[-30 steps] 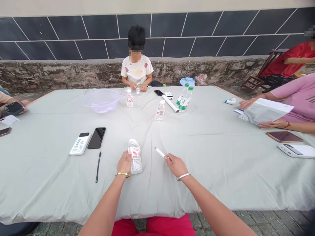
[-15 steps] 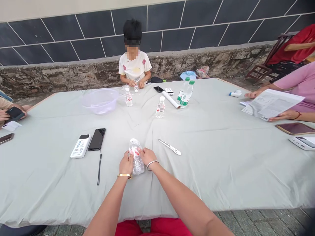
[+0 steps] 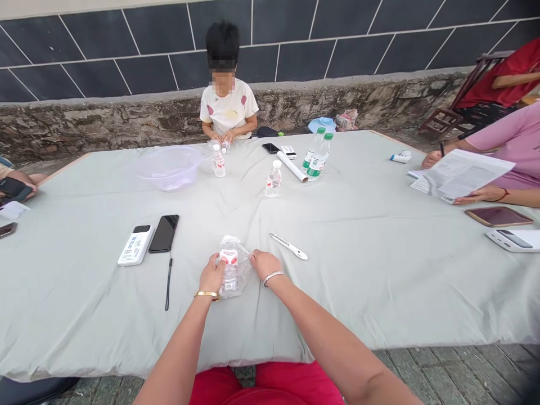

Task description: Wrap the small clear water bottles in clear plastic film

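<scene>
A small clear plastic bottle (image 3: 230, 270) with a red and white label lies on the cloth before me, its white cap pointing away. Clear plastic film (image 3: 243, 260) surrounds it loosely. My left hand (image 3: 212, 274) is closed on the bottle's left side. With closed fingers, my right hand (image 3: 265, 264) pinches the film and draws it out to the right of the bottle. Just beyond my right hand lies a white utility knife (image 3: 289, 246). To the left are a black phone (image 3: 164, 233) with a wrist strap and a white power bank (image 3: 135, 245).
A light cloth covers the table (image 3: 337, 292). Farther back stand a purple basin (image 3: 171, 183), two small bottles, a rolled paper (image 3: 292, 167) and two green-capped bottles (image 3: 316, 163). A person (image 3: 228, 109) sits opposite, handling a bottle. Others sit left and right, one holding papers (image 3: 464, 174).
My right hand has moved right, off the bottle's side, stretching the clear film outward. My left hand stays on the bottle, and its label now shows more fully. The view has tilted slightly down.
</scene>
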